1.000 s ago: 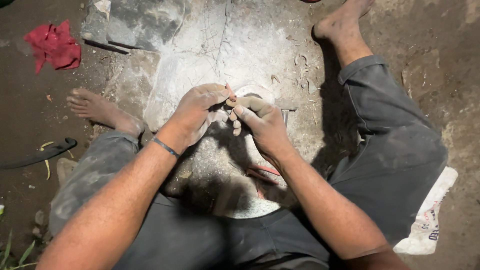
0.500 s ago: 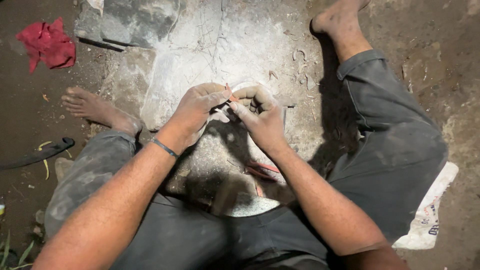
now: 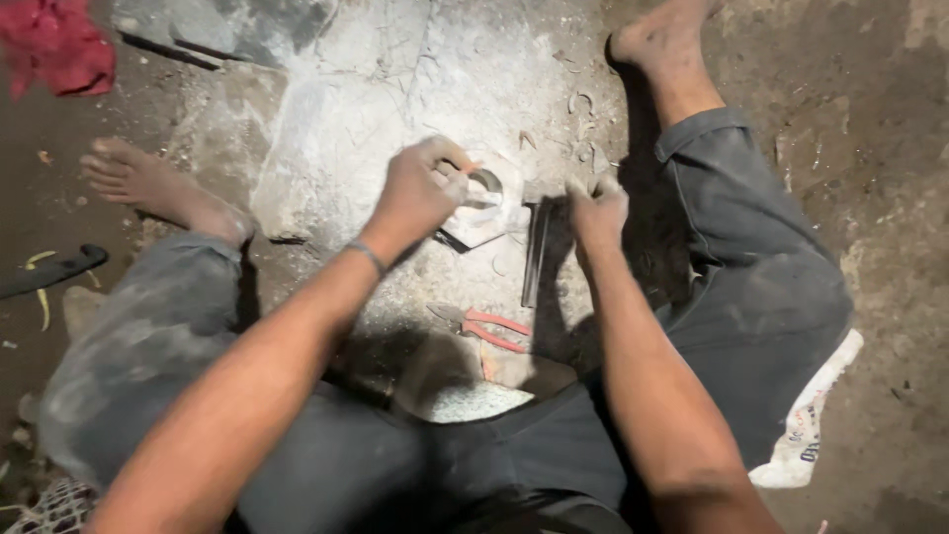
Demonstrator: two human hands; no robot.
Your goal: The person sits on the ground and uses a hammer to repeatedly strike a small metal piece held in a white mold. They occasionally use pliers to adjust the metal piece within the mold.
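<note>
My left hand [image 3: 415, 196] hovers over a pale stone slab [image 3: 376, 119], fingers pinched on a small reddish-brown piece that barely shows at the fingertips. It touches a white hexagonal block [image 3: 486, 210] with a round hole in it. My right hand [image 3: 596, 210] is to the right of the block with its fingers curled closed; nothing is visible in it. A dark flat metal bar [image 3: 535, 255] lies on the slab between the two hands, just below the right one. Red-handled pliers [image 3: 484, 331] lie nearer my lap.
I sit on a dirt floor with legs spread and bare feet [image 3: 138, 178] on either side of the slab. A red cloth [image 3: 54, 49] lies at the top left, a black curved object [image 3: 49, 269] at the left, and a white sack [image 3: 806, 425] by my right leg.
My hands were pressed together over the slab; they have now drawn apart, the right one moving right. The white block and the dark bar are uncovered.
</note>
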